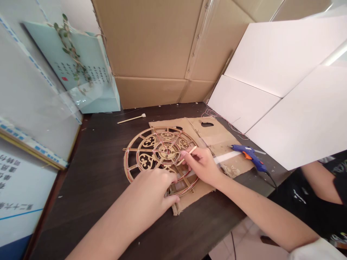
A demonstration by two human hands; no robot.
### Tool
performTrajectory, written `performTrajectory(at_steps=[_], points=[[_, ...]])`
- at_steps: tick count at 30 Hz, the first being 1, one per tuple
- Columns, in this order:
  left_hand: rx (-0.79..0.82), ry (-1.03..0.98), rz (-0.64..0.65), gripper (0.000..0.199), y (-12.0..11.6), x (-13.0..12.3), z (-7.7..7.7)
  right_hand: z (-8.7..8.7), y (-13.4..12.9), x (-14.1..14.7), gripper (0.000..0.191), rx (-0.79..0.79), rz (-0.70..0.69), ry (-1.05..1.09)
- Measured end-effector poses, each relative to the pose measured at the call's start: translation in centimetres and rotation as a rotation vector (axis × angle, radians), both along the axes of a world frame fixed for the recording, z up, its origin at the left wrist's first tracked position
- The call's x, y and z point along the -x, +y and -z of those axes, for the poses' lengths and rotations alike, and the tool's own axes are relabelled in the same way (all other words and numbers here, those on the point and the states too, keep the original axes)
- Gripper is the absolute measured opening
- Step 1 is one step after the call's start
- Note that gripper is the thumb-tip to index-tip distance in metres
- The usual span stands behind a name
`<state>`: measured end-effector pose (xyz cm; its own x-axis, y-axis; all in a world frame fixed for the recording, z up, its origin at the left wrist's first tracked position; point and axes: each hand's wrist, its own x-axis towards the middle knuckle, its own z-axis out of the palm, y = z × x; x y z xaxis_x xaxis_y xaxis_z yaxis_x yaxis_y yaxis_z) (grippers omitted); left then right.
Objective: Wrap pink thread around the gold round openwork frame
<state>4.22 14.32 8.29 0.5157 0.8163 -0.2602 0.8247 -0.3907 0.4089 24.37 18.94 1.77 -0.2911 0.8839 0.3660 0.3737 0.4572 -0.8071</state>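
A round laser-cut wooden wheel (pixel 151 151) with ornate cut-outs and thin red wire along its spokes lies flat on a cardboard sheet (pixel 217 139) on the dark table. My left hand (pixel 155 189) presses on the wheel's near rim, fingers curled over it. My right hand (pixel 202 164) holds a thin wooden stick (pixel 187 155) pinched between thumb and fingers, its tip over the wheel's right side near the hub.
A blue and orange glue gun (pixel 251 155) lies on the cardboard at the right, its cord running off the table edge. A second stick with a padded end (pixel 132 118) lies at the back. Cardboard boxes (pixel 151 54) and white foam boards (pixel 284 90) wall in the table.
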Motion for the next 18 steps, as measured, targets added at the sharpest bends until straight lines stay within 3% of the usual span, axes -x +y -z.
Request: performTrajectory(at_steps=[18], points=[[0.000, -0.017, -0.001, 0.009, -0.09, 0.05, 0.09, -0.27, 0.03, -0.11, 0.041, 0.008, -0.013, -0.029]])
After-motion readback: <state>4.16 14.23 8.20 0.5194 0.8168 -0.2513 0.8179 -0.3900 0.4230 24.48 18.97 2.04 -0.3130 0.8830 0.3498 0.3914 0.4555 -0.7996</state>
